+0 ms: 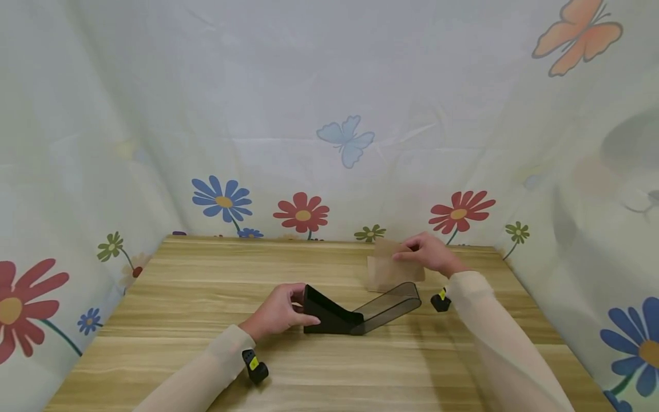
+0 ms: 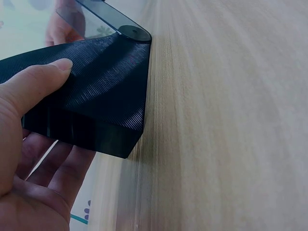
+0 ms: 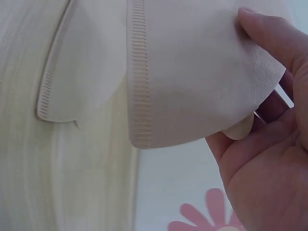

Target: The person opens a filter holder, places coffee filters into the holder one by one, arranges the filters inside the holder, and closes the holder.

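Observation:
My left hand (image 1: 278, 309) grips a black ribbed box (image 1: 332, 318) by its left end, thumb on the near side and fingers behind. The box rests on the wooden table, and its clear smoky lid (image 1: 392, 305) is swung out to the right on a hinge. Between thumb and fingers, my right hand (image 1: 431, 253) pinches a tan paper coffee filter (image 3: 192, 77) with a crimped edge. Behind the lid, a second coffee filter (image 3: 86, 72) is beside the held one; the right wrist view shows it over the wooden surface.
A wood-grain table (image 1: 216, 269) spreads under both hands. Behind it and at both sides hangs a pale curtain (image 1: 247, 103) printed with flowers and butterflies. Each wrist wears a small black device with a yellow mark, such as the left one (image 1: 255, 367).

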The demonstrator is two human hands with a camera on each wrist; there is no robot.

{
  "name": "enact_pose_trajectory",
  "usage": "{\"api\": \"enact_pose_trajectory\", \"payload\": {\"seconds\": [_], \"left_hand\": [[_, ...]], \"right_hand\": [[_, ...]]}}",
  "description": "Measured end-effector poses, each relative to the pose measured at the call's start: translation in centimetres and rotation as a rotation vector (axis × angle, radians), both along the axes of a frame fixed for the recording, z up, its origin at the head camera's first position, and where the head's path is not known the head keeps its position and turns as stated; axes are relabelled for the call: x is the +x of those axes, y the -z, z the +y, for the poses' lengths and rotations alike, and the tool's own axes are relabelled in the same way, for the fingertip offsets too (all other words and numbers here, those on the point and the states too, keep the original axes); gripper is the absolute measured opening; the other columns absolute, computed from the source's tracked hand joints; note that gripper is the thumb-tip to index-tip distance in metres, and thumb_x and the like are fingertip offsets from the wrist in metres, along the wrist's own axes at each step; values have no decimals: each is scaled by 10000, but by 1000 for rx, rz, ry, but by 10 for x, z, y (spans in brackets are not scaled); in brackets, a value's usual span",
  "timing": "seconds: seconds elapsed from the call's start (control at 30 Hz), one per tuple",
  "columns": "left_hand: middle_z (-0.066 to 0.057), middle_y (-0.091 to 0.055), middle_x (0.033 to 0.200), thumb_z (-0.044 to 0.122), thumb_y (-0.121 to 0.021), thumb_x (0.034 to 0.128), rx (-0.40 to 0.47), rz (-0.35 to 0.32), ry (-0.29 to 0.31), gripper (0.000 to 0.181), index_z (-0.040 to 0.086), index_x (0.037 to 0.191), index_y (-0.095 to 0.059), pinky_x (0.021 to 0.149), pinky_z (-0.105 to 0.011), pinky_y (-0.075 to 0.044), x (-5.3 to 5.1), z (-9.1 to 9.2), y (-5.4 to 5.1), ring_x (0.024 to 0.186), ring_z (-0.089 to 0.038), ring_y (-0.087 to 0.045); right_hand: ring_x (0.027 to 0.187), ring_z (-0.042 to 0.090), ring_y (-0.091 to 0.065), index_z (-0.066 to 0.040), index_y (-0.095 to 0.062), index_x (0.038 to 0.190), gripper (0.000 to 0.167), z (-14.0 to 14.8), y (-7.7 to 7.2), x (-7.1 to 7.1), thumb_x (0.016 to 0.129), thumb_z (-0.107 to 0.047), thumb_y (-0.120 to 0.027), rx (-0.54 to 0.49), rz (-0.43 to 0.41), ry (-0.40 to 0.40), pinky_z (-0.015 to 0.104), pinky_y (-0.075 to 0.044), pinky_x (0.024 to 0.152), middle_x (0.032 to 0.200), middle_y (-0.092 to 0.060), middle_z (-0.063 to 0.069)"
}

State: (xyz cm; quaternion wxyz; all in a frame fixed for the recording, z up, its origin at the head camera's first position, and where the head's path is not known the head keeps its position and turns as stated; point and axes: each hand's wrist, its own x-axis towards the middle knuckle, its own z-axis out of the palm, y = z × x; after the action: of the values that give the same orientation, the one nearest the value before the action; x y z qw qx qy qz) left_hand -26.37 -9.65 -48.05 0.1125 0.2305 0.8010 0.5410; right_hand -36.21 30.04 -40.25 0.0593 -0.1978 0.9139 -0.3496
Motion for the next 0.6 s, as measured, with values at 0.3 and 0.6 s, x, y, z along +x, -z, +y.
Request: {"api": "enact_pose_trajectory", "payload": {"seconds": [0.3,0.6], "left_hand": [[-4,-724,997,329,-904,783,12,-2,-1,350,253,1066,-713,673,-341,-564,-2,-1,5,892,-203,-692],[-2,-724,1014,313,-898,793,12,-5,-1,345,250,1076,-711,706,-330,-561,-1,0,5,929,-197,-702]], "right_hand": [[593,105,-335,-83,-582,662,426,-3,-28,18,902,-366,-791,0,94,1,283,-322,564,605,-371,-46],[572,80,-327,-114,-667,678,354,-16,-50,35,894,-361,-802,-18,135,-26,275,-317,543,583,-400,-68]]}}
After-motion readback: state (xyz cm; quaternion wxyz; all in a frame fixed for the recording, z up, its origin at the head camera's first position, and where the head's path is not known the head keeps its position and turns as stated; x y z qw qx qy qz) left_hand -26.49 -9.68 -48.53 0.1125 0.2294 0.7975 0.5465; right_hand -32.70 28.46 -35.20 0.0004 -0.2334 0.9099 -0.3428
